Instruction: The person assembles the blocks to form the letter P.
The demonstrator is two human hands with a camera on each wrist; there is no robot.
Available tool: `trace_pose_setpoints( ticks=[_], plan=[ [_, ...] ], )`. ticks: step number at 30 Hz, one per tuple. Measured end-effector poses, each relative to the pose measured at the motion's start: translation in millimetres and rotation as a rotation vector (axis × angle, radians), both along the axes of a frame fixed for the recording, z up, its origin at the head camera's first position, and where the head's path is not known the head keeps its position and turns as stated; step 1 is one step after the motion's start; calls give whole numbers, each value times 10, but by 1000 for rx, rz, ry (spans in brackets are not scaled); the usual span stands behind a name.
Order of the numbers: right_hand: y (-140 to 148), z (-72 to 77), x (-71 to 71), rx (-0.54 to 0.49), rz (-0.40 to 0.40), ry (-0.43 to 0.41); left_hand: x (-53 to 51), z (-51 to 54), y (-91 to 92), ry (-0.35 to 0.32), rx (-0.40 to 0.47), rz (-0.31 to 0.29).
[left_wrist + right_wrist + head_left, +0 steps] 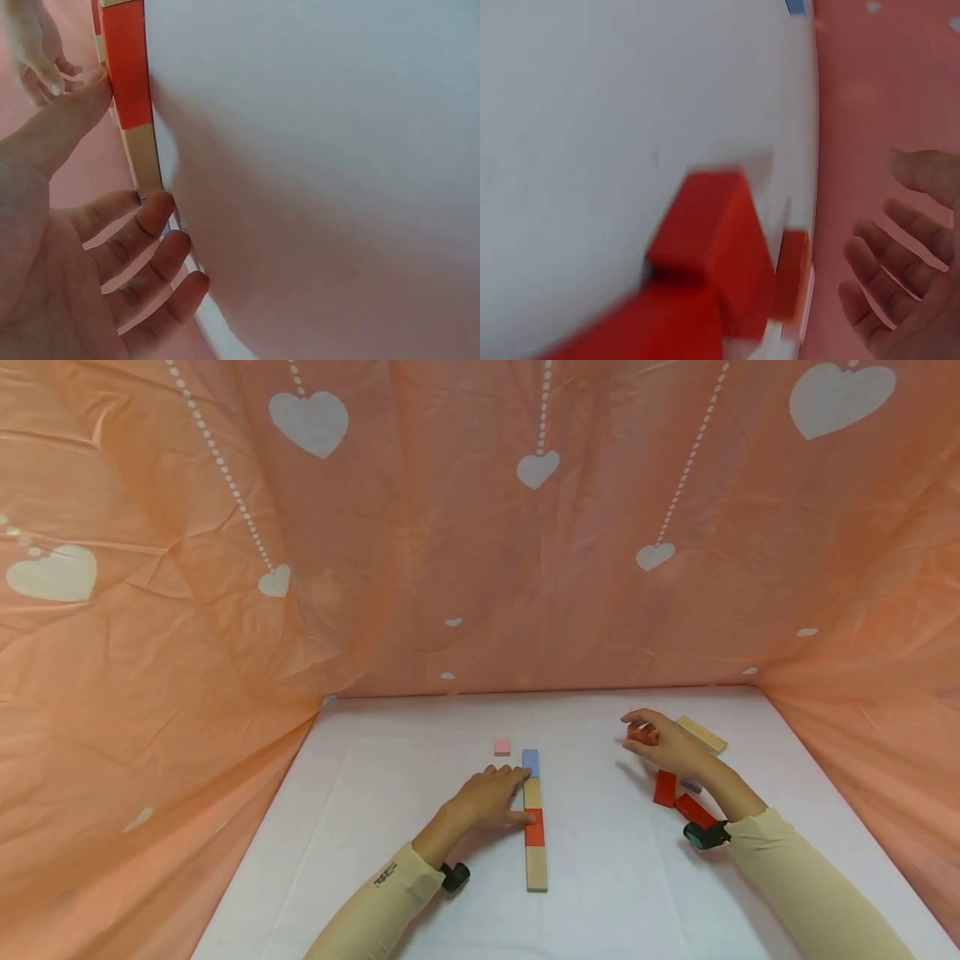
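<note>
Four-sided wooden blocks form a straight line in the head view: a blue block (531,761), a tan block (532,792), a red block (535,832) and another tan block (536,869). My left hand (483,797) lies along the line's left side with fingers extended. Its thumb touches the red block, and its index fingertip is at the blue one. On the right, my right hand (670,748) hovers over an orange-red block (642,734), fingers spread and loosely bent. The right wrist view shows nothing in that hand, apart from the orange-red block (790,274).
Around the right hand lie a red block (664,788), a second red block (696,811), a partly hidden purplish block (692,786) and a tan plank (702,734). A small pink block (502,747) sits left of the line. An orange curtain (480,568) surrounds the white table (360,810).
</note>
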State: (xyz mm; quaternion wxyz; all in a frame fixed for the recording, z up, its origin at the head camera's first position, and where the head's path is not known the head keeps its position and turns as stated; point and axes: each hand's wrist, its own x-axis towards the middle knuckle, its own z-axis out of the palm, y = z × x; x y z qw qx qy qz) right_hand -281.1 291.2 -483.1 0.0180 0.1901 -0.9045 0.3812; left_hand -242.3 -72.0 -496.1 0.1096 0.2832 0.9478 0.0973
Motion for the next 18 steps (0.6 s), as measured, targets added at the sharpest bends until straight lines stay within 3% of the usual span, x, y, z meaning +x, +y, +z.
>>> trace_pose_setpoints(
  ticks=[9,18],
  plan=[
    [379,-33,4,4,-82,55,12,15,8,2,-21,4],
    [634,-51,-2,21,-218,-9,17,2,13,10,-29,1]
  ],
)
